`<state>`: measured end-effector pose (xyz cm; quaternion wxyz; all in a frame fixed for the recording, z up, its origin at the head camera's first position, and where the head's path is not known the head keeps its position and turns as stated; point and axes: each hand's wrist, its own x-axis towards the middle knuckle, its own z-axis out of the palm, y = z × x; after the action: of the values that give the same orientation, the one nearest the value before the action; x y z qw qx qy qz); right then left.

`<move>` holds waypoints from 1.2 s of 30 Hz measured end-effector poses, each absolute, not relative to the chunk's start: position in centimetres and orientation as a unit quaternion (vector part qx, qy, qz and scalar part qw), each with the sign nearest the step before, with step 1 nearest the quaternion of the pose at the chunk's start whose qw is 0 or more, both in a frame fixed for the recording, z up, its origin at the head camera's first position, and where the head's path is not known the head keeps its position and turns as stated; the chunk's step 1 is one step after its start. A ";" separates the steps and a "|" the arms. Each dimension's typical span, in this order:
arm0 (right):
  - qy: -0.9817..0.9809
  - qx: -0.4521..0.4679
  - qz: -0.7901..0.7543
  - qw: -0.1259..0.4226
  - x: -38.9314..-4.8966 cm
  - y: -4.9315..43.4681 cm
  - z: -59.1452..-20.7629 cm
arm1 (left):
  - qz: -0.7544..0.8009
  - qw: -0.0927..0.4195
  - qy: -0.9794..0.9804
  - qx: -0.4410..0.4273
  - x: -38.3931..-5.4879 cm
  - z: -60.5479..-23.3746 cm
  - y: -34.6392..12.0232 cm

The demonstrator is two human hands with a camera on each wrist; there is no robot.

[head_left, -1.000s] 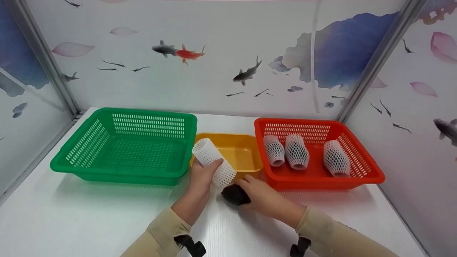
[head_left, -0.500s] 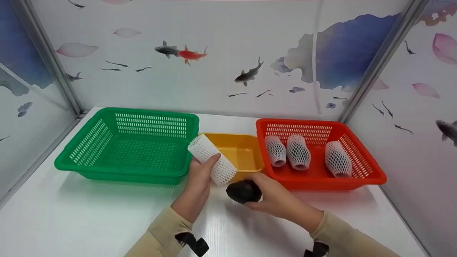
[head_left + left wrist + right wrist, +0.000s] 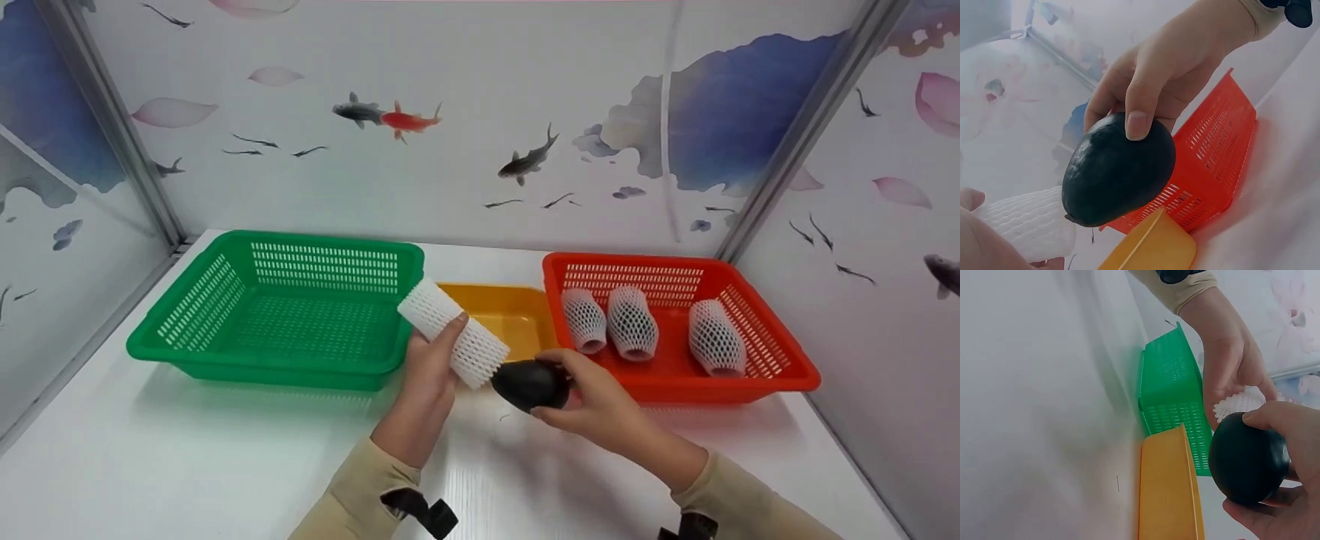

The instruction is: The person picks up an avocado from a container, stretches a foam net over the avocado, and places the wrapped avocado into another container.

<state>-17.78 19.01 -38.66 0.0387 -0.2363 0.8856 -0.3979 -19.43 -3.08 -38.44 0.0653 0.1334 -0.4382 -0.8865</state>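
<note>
My left hand [image 3: 431, 367] grips a white foam net sleeve [image 3: 480, 352], thumb laid across its front. The sleeve is tilted, its lower right end facing the avocado. In my right hand [image 3: 607, 401] is a dark, smooth avocado [image 3: 531, 384], pinched at its blunt end between thumb and fingers. Its narrower tip, with a small stem nub [image 3: 1071, 218], points at the sleeve's end and overlaps its edge in the head view. Both are held up over the white table in front of the yellow basin [image 3: 517, 326]. The right wrist view shows the avocado [image 3: 1247, 458] hiding part of the sleeve.
On the left stands a green slotted basket [image 3: 277, 375]. A red basket [image 3: 705, 391] on the right holds three netted dark fruits [image 3: 634, 322]. The yellow basin sits between the baskets. Printed wall panels [image 3: 420, 195] enclose the table's back and sides.
My right hand has lifted the avocado off the table, turned it and brought its tip up to the sleeve's lower end. My left hand has kept the sleeve, tilting it slightly.
</note>
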 end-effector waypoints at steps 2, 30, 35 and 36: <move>0.883 -0.233 -0.406 0.027 -17.9 19.2 -38.6 | -0.890 0.059 -0.430 0.140 -19.5 -38.2 -3.0; 0.832 -0.249 -0.491 -0.070 -18.3 17.9 -39.1 | -0.910 0.029 -0.384 0.151 -18.5 -37.9 -0.3; 0.812 -0.214 -0.540 -0.054 -18.3 17.3 -39.0 | -0.919 0.026 -0.364 0.151 -18.4 -37.9 0.2; 0.810 -0.211 -0.545 -0.051 -18.3 17.1 -39.0 | -0.922 0.029 -0.357 0.150 -18.4 -37.9 0.3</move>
<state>-18.32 17.12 -38.96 -0.0513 -0.2105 0.8099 -0.5451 -18.38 0.28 -37.94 0.0285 0.1502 -0.3570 -0.9215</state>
